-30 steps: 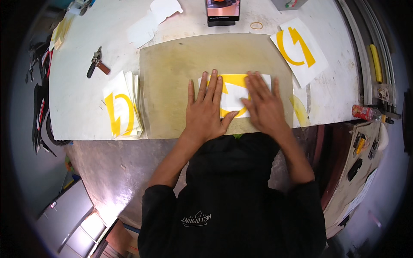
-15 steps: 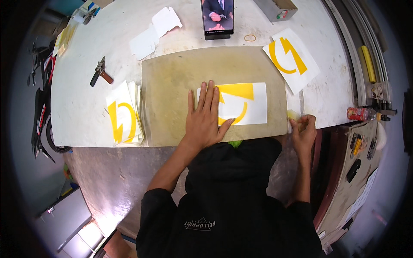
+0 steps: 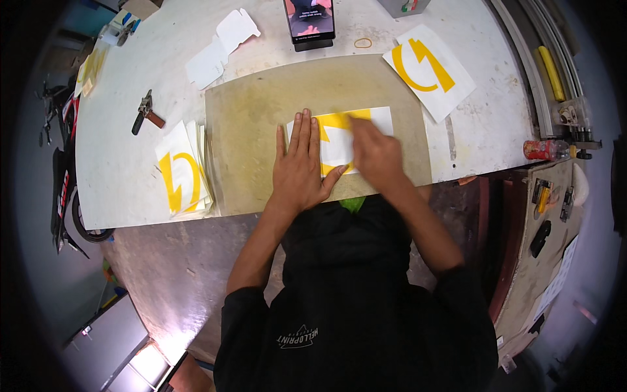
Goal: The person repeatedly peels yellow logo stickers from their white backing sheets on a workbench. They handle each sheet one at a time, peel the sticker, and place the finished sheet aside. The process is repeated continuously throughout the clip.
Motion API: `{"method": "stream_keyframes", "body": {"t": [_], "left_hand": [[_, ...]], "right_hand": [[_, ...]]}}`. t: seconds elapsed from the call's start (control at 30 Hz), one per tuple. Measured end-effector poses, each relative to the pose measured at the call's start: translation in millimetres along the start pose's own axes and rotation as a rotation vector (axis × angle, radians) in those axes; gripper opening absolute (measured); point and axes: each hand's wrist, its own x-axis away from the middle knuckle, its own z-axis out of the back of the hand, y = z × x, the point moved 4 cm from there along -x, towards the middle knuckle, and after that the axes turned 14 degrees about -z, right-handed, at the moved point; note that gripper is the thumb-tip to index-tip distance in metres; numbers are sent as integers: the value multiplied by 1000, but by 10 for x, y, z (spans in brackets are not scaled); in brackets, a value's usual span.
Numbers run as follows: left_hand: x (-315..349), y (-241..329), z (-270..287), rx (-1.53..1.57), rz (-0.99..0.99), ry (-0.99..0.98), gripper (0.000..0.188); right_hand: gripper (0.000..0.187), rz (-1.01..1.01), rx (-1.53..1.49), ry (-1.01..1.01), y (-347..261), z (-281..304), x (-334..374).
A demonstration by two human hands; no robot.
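A white sheet with a yellow cut-out design [image 3: 381, 124] lies on the tan cutting mat [image 3: 255, 91]. Pressed flat over the sheet's left part, my left hand [image 3: 297, 160] has its fingers stretched out and thumb spread. My right hand [image 3: 377, 155] is closed and smeared by motion over the sheet's middle. It seems to grip a small flat yellowish piece, mostly hidden by the fingers. Left of the mat is a stack of similar yellow-marked sheets [image 3: 179, 173]. Another such sheet [image 3: 447, 85] rests at the mat's far right corner.
A phone [image 3: 309, 18] stands upright at the back, with a rubber band [image 3: 362, 43] nearby. White paper pieces [image 3: 236, 31] lie behind the mat, and a brown-and-black handled tool [image 3: 147, 112] lies at left. A bottle [image 3: 545, 150] is at the right edge, near a metal rail [image 3: 516, 46].
My right hand has come from the table's front right edge onto the sheet, bringing the small yellowish piece. My left hand still presses the sheet. The whole view has shifted slightly.
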Motion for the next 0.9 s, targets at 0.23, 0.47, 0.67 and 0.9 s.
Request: {"method": "stream_keyframes", "body": {"t": [0.23, 0.47, 0.67, 0.9], "left_hand": [[-24, 11, 5, 34, 6, 0, 100], [0, 10, 51, 24, 35, 81, 98], [152, 418, 271, 55, 215, 18, 88], [-565, -402, 263, 1117, 22, 238, 77]], "right_hand": [[43, -89, -70, 48, -151, 176, 409], [27, -321, -2, 209, 348, 796, 592], [31, -195, -81, 246, 316, 859, 432], [32, 175, 54, 46, -24, 273, -120]]}}
